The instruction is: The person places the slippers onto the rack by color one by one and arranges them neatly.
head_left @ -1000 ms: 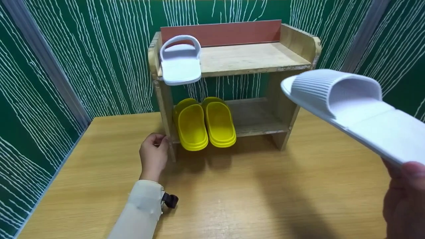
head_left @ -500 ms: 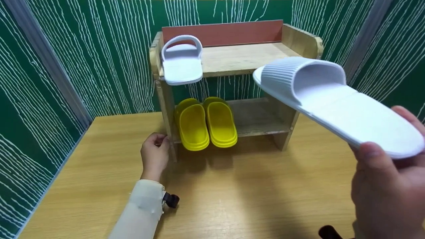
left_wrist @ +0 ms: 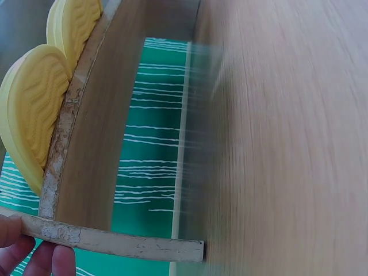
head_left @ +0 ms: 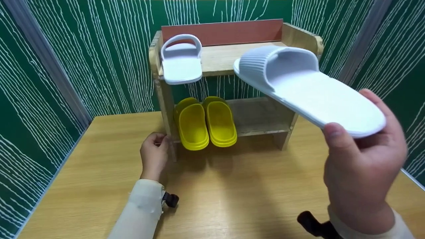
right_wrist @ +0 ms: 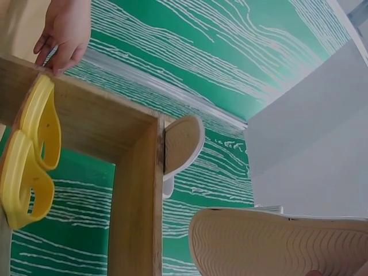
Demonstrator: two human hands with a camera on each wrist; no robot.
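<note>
My right hand grips a white slide sandal by its heel, thumb on the near edge. The sandal is held in the air before the right part of the wooden shoe rack, toe pointing to the rack. Its ridged sole shows in the right wrist view. On the top shelf at the left sits the other white slide, heel over the edge. My left hand pinches the rack's left side panel low down, thumb and fingers on either side of it.
Two yellow clogs stand side by side at the left of the lower shelf, heels past its front edge. The rack stands on a wooden table before green walls with white streaks. A red-brown board backs the top shelf.
My right hand has come in from the right, carrying the white slide leftward and slightly up toward the rack. My left hand stays at the rack's side.
</note>
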